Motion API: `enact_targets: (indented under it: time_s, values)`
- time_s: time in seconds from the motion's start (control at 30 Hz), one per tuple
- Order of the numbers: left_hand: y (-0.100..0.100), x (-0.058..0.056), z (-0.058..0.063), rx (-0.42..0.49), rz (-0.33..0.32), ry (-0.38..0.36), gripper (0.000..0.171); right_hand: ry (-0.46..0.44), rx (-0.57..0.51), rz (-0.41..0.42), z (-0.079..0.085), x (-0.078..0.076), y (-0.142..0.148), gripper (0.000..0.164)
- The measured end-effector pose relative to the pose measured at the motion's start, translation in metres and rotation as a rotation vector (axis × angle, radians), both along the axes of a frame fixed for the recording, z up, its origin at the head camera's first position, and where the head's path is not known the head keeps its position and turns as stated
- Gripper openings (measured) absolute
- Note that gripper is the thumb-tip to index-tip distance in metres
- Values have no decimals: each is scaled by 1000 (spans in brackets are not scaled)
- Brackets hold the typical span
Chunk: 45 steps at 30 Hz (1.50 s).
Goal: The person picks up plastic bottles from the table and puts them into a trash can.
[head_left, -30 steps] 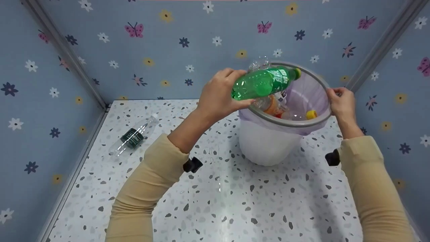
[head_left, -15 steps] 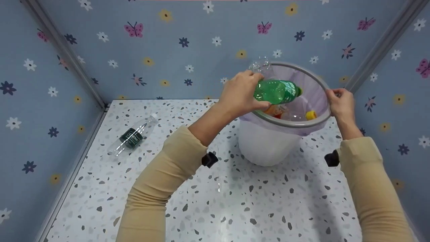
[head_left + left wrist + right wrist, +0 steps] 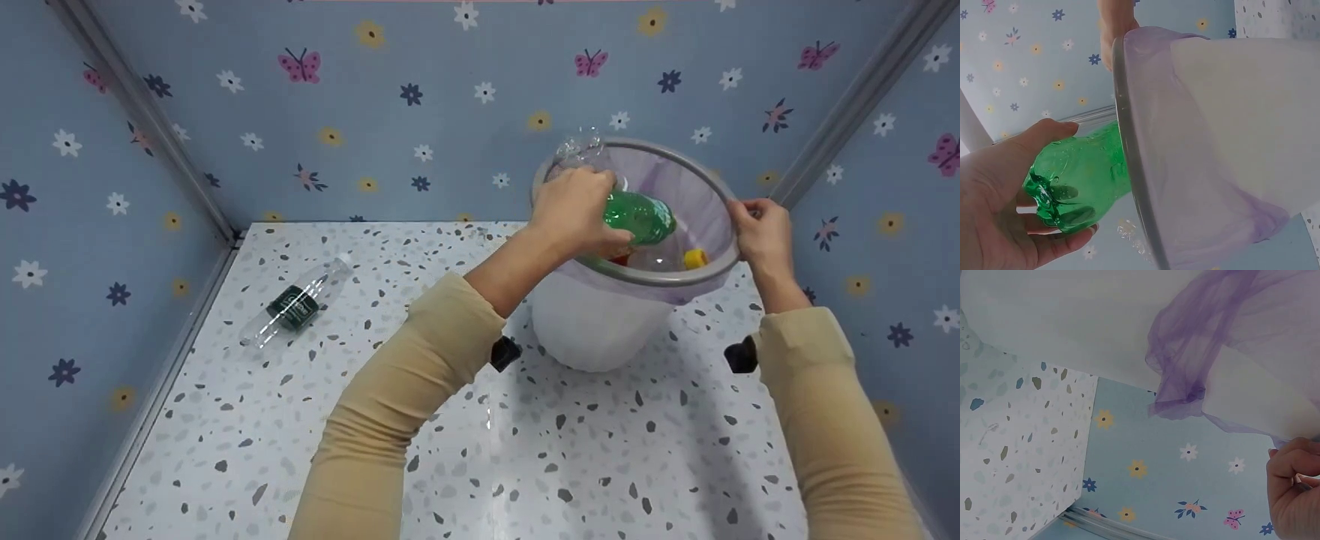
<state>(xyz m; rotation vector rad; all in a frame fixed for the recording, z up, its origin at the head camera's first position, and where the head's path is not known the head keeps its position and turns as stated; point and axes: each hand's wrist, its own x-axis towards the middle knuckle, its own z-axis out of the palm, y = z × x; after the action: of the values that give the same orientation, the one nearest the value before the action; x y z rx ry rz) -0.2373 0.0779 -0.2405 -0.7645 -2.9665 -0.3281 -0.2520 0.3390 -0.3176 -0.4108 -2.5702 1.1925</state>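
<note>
My left hand [image 3: 576,210] holds a green plastic bottle [image 3: 639,216] by its base, with the cap end dipping past the rim into the trash can [image 3: 600,330]. In the left wrist view the fingers curl round the bottle's ridged bottom [image 3: 1072,185], while its front part is hidden behind the rim. My right hand [image 3: 763,234] pinches the grey rim [image 3: 679,279] at the can's right side. A thin purple liner [image 3: 1190,365] is folded over the can's edge. Inside are several bottles, one with a yellow cap [image 3: 695,259].
A clear bottle with a dark green label [image 3: 294,307] lies on the speckled table [image 3: 450,450] at the left. Clear crinkled plastic [image 3: 581,146] sticks up above the can's back left rim. Flower-patterned walls [image 3: 420,112] enclose the table at the back and sides.
My left hand has moved right and slightly down, carrying the green bottle over the rim and into the can's mouth. The right hand has stayed on the rim.
</note>
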Motion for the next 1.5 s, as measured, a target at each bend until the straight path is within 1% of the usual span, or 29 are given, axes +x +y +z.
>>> enact_targets:
  time_s: [0.1,0.27,0.43,0.6,0.8,1.0,1.1,1.23,1.3,1.5]
  values:
    - [7,0,-3,-9,-4,-6,63,-7,2,-10,0,0,0,51]
    - [17,-1,-9,-37,-4,25,61,-22,2,-14,1,0,-1,52]
    - [26,-2,-14,-54,4,33,60,-29,-3,-7,0,1,-2,55]
    - [34,-2,-19,-92,6,53,60,-20,-3,-10,0,2,-2,54]
    - [38,-1,-22,-115,8,94,63,-2,-7,-9,0,2,-3,51]
    - [36,0,-24,-135,15,89,74,-25,-24,-5,-1,1,-3,54]
    - [35,1,-24,-125,12,68,82,-28,-28,-8,-2,1,-3,54]
    - [32,1,-26,-83,2,43,86,-27,-25,-8,-2,2,-3,54]
    - [30,2,-26,-62,-10,43,86,-27,-23,-6,-2,2,-3,55]
    - [16,5,-24,23,-55,36,77,-27,-27,-3,-1,2,-2,55]
